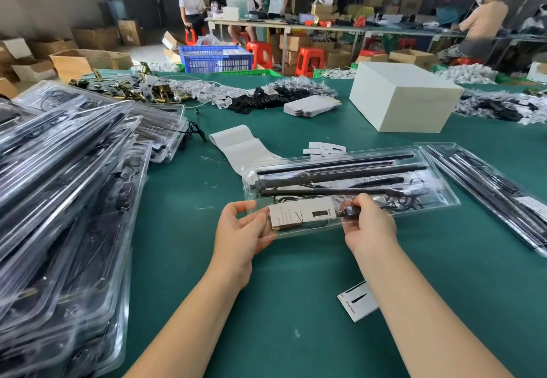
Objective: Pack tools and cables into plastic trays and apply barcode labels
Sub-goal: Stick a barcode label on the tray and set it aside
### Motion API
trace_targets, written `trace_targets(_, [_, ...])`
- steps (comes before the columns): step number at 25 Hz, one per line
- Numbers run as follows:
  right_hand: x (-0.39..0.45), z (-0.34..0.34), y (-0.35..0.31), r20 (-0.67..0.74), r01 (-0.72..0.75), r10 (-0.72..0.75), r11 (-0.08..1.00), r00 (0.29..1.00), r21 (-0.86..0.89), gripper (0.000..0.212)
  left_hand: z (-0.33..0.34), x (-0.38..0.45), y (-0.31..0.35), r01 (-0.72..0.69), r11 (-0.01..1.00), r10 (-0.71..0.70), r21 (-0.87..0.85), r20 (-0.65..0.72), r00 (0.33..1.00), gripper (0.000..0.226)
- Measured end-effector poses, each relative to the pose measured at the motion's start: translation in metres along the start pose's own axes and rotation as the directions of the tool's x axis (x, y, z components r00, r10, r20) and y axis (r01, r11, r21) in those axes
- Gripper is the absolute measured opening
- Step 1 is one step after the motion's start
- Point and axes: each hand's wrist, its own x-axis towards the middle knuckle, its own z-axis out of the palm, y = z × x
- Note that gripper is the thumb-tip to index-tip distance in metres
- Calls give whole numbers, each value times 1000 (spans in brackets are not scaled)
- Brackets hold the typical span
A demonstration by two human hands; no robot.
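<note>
From your head camera, your left hand (242, 226) grips the near left corner of a clear plastic tray (438, 200), thumb on top and fingers curled under its rim. Your right hand (367, 223) curls round a small black part (349, 211) at the tray's near edge, pinching it just beside a white printed card (302, 212) that lies in the near compartment. The tray rests on the green table (296, 303) around its middle, its long side running left to right, and holds several black rods (340, 170) side by side in the far channels with thin black cable (399, 200) coiled near your right hand. A curled strip of white label backing (236, 143) lies just beyond the tray's left end. Along the left edge of the table a tall heap of filled trays (65, 185) is stacked, and another filled tray (488, 188) lies toward the right edge. A loose card (356, 300) sits near the front edge, beside your right forearm. A white box (405, 99) stands toward the far right.
</note>
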Motion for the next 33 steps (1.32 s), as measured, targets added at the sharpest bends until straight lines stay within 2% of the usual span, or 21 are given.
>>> trace_targets(11, [-1,-3,2,22,-21,21,1000,1000,-8,36,-1,2,0,33,999,-34,-7,-26,999,22])
trace_targets(15, [2,0,2,-21,3,-3,1000,1000,-19,29,-1,-1,0,-10,1000,10,-12,-7,1000,19])
trace_targets(20, [7,10,-1,-39,27,-29,998,999,-52,44,0,-3,-1,-135,991,135,-8,6,991,20])
trace_targets(23, [6,16,0,-73,119,-125,989,989,-86,48,0,-3,-5,-149,989,149,-4,1,989,20])
trace_targets(25, [4,21,1,-80,240,-252,961,964,-138,22,0,-2,-7,-123,992,123,-16,1,992,21])
trace_targets(27, [2,25,1,-75,300,-314,941,946,-160,20,-1,-2,-9,-100,995,100,-21,2,995,20])
trace_targets(29, [2,26,0,-71,275,-290,946,954,-170,23,-1,0,-9,-91,996,91,-16,0,996,19])
trace_targets(33, [8,20,1,-66,103,-116,980,991,-172,40,-3,4,-6,-93,996,93,0,-6,996,19])
